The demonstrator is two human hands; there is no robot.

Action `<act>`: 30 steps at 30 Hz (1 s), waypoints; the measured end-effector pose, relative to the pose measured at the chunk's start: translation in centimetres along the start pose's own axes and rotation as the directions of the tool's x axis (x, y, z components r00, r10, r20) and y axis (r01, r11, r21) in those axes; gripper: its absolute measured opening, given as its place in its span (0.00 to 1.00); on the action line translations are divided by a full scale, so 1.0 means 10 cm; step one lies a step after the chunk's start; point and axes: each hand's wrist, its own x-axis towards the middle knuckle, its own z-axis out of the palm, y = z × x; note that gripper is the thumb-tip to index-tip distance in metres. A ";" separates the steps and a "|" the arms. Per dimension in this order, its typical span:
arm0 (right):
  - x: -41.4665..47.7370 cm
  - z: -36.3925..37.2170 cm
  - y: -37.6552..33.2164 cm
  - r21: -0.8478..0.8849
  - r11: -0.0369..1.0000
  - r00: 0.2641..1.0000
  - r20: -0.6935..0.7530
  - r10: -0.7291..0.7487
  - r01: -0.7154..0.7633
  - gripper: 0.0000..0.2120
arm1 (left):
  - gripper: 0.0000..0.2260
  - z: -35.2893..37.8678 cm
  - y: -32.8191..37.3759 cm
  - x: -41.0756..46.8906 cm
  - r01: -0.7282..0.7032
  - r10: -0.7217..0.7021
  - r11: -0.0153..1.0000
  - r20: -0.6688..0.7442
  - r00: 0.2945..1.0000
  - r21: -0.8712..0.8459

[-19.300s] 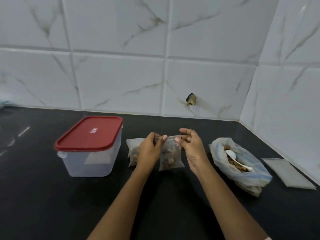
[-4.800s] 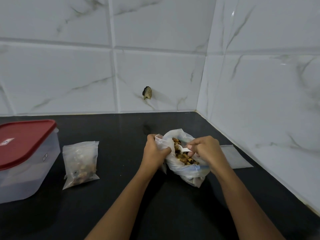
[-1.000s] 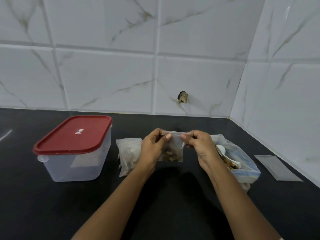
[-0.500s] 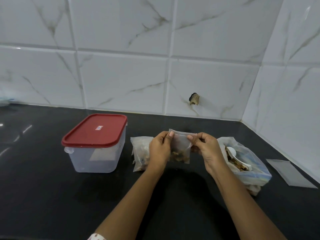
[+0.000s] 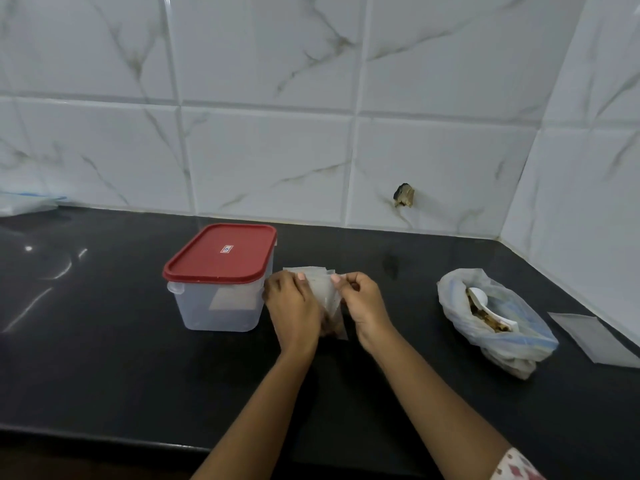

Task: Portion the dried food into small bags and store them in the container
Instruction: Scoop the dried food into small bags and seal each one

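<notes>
- At bench centre, just right of the container [image 5: 221,299], both hands hold a small bag [image 5: 327,296] by its top edge.
- Left hand [image 5: 294,306]: fingers [image 5: 300,277] pinched shut on the bag's upper left part.
- Right hand [image 5: 363,303]: fingers [image 5: 336,279] pinched shut on the upper right part.
- Bag body hangs between the hands; brown dried food sits at its bottom, near the bench [image 5: 104,358].
- Container: red lid [image 5: 221,252] on.
- Large supply bag [image 5: 498,320] lies well apart to the right, a white spoon [image 5: 479,295] inside it.
</notes>
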 end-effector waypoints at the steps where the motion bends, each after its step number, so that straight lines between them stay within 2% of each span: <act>1: 0.03 0.05 0.03 -0.030 1.000 1.000 -0.011 0.007 -0.007 0.06 | 0.14 -0.01 -0.01 0.01 -0.003 0.003 1.000 0.001 1.000 0.016; 4: 0.08 0.16 0.11 -0.062 0.996 0.998 -0.019 0.068 -0.069 0.06 | 0.14 0.00 -0.07 0.07 0.023 -0.021 0.999 0.066 0.998 -0.031; 8: 0.09 0.23 0.15 -0.047 0.990 0.991 -0.023 0.129 -0.130 0.06 | 0.21 0.01 -0.12 0.16 0.192 -0.147 0.970 0.267 0.952 -0.149; 10: 0.09 0.26 0.15 -0.038 0.990 0.991 -0.031 0.133 -0.135 0.07 | 0.20 0.01 -0.12 0.20 0.199 -0.140 0.965 0.306 0.942 -0.170; 21: 0.19 0.36 0.11 0.000 0.988 0.986 -0.073 0.152 -0.152 0.06 | 0.19 0.09 -0.12 0.39 0.176 -0.120 0.974 0.335 0.935 -0.140; 27: 0.18 0.36 0.09 0.011 0.992 0.992 -0.027 0.126 -0.126 0.07 | 0.19 0.09 -0.15 0.38 0.170 -0.124 0.979 0.338 0.933 -0.109; 30: 0.16 0.33 0.07 0.001 0.996 0.996 -0.014 0.090 -0.090 0.11 | 0.20 0.10 -0.18 0.38 0.167 -0.135 0.984 0.333 0.933 -0.069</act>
